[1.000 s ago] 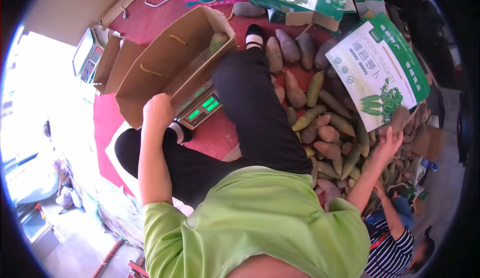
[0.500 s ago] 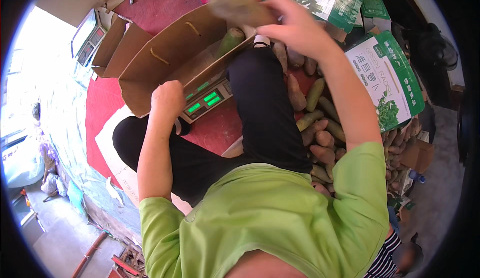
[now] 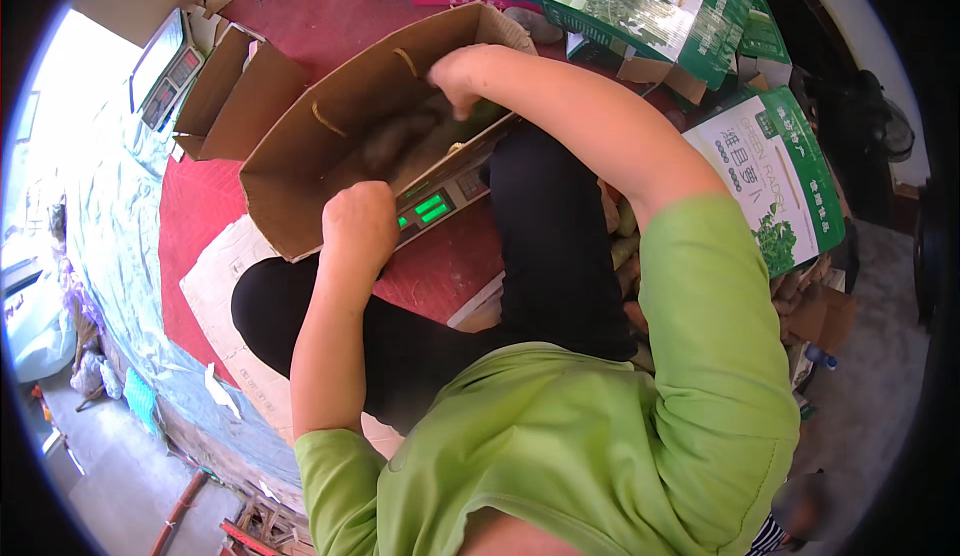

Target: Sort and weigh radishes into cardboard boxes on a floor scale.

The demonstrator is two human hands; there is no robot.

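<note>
My left hand has its fingers curled tight over the near rim of the open cardboard box, upper middle of the frame. My right hand hangs inside the box's right end, fingers too hidden to tell whether spread or pinching; below it are a blurred brown vegetable and a partly covered green vegetable.
</note>
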